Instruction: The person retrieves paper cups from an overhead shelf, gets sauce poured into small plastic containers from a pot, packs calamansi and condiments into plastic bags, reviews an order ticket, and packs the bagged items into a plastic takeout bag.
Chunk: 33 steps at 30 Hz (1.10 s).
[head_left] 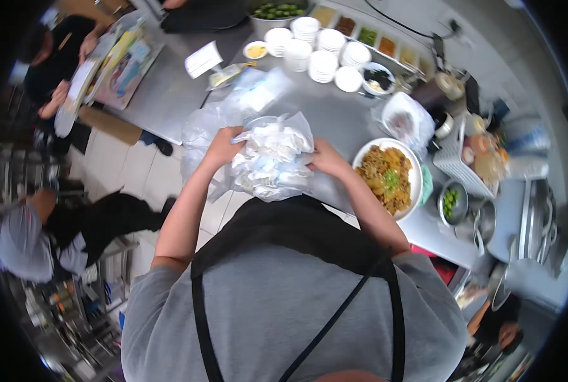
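A clear plastic bag (272,159) full of white and pale blue crumpled packets hangs at the counter's front edge, between my hands. My left hand (223,146) grips its left rim with closed fingers. On the opposite side my right hand (325,157) is closed on the right rim. More loose clear plastic (201,137) lies beside my left hand. To the right of my right hand, a large white bowl (416,184) holds food in brown and yellow with green bits on top.
Stacks of white cups (323,66) stand at the counter's back, before a row of ingredient trays (366,35). A white basket (456,156) with bottles and a metal bowl (460,213) are at right. Co-workers stand at left (48,73), lower left (73,223) and lower right (495,325).
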Motion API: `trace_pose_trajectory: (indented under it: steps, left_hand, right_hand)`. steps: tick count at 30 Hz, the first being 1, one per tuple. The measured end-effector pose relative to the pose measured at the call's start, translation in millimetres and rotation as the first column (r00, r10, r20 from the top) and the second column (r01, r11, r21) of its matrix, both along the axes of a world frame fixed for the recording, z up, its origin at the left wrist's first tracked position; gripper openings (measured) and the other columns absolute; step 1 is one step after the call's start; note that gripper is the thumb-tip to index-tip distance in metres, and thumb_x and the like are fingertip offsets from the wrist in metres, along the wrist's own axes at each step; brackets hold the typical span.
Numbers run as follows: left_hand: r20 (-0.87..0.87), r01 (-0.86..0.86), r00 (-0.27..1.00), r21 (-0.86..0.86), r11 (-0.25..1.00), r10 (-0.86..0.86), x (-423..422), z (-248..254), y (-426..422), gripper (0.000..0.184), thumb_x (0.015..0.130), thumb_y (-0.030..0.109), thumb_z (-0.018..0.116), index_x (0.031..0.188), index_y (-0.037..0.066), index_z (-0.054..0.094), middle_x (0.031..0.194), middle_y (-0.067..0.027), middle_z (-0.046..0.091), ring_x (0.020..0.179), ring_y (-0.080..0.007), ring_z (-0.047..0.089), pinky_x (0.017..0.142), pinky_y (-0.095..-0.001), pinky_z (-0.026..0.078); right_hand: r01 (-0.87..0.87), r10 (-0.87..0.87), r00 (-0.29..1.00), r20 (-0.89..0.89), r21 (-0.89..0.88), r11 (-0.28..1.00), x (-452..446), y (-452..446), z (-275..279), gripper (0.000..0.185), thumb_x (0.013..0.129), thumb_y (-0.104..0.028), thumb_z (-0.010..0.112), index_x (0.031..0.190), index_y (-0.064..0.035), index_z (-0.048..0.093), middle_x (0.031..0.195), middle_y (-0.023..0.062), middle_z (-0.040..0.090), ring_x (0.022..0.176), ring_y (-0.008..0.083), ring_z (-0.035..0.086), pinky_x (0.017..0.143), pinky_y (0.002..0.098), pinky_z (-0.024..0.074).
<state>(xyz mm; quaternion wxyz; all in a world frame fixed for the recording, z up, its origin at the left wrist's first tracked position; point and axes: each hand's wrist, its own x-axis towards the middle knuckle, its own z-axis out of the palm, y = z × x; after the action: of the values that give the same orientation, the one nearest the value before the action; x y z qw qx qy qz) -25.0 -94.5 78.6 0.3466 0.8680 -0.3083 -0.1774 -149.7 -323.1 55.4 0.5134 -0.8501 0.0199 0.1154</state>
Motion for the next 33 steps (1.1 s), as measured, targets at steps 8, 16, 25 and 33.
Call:
trace_pose_trajectory:
  steps: [8,16,25,33]
  left_hand:
    - [0.234,-0.222,0.952,0.094,0.970,0.195,-32,5,45,0.026,0.065,0.013,0.057,0.087,0.001,0.061,0.080,-0.0204,0.059,0.078,-0.0364,0.056,0.070,-0.0374,0.045]
    - [-0.096,-0.413,0.909,-0.089,0.906,0.405,-59,17,215,0.046,0.058,0.023,0.072,0.100,0.008,0.060,0.084,-0.0095,0.060,0.079,-0.0216,0.056,0.073,-0.0302,0.043]
    - [0.158,-0.777,0.598,0.356,0.520,0.785,-144,-48,470,0.040,0.060,0.005,0.063,0.100,0.005,0.058,0.091,-0.0212,0.059,0.088,-0.0333,0.056,0.078,-0.0379,0.045]
    - [0.072,-0.852,0.453,0.329,0.408,0.888,-201,-80,539,0.027,0.063,0.004,0.060,0.091,0.006,0.062,0.086,-0.0221,0.060,0.084,-0.0330,0.058,0.076,-0.0377,0.046]
  right_hand:
    - [0.005,-0.011,0.999,0.033,0.173,0.985,-3,36,3,0.034,0.073,-0.013,0.052,0.104,0.0009,0.053,0.099,0.0133,0.059,0.093,0.0200,0.054,0.080,0.0309,0.0410]
    - [-0.002,0.007,1.000,-0.027,0.205,0.979,14,124,-2,0.032,0.075,-0.010,0.052,0.104,0.0037,0.054,0.099,0.0114,0.059,0.088,0.0169,0.055,0.076,0.0286,0.0424]
    - [0.200,-0.053,0.971,-0.233,0.674,0.711,57,274,-49,0.039,0.078,-0.008,0.056,0.114,0.0036,0.047,0.105,0.0093,0.056,0.090,0.0163,0.055,0.079,0.0289,0.0432]
    - [0.115,0.148,0.939,-0.311,0.690,0.715,132,413,-105,0.034,0.078,-0.018,0.058,0.107,-0.0015,0.051,0.094,0.0057,0.058,0.078,0.0125,0.058,0.059,0.0268,0.0467]
